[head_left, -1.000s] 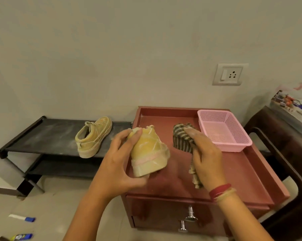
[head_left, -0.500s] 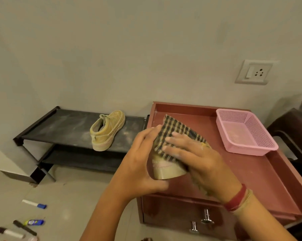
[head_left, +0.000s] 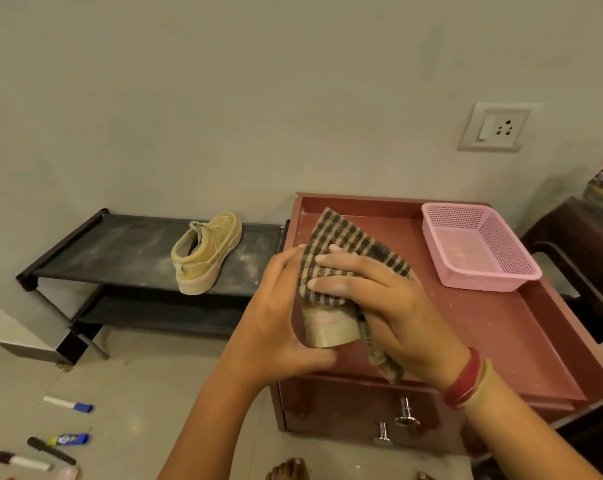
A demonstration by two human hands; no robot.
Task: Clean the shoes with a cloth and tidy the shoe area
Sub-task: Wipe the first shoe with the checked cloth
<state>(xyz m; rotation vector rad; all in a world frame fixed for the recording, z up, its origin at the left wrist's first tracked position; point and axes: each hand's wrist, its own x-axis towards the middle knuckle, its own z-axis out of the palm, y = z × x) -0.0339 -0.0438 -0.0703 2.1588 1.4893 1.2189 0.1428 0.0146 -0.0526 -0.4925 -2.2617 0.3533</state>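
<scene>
Above the front edge of the red surface (head_left: 483,323), which tops a drawer unit, both hands meet on one tan shoe (head_left: 328,332). The left hand (head_left: 276,323) grips it from the side, fingers curled round the upper and thumb under the pale sole. The right hand (head_left: 379,306) lies flat over it with fairly straight fingers, pressing a checked cloth (head_left: 348,244) against the top of the shoe. One corner of the cloth sticks up behind the fingers and its tail hangs by the right wrist. A second tan shoe (head_left: 204,252) sits alone on the dusty top shelf of a black shoe rack (head_left: 120,251) just left of the unit. A pink basket (head_left: 477,251) rests at the back right of the surface. Several markers (head_left: 68,404) lie scattered on the floor at lower left.
</scene>
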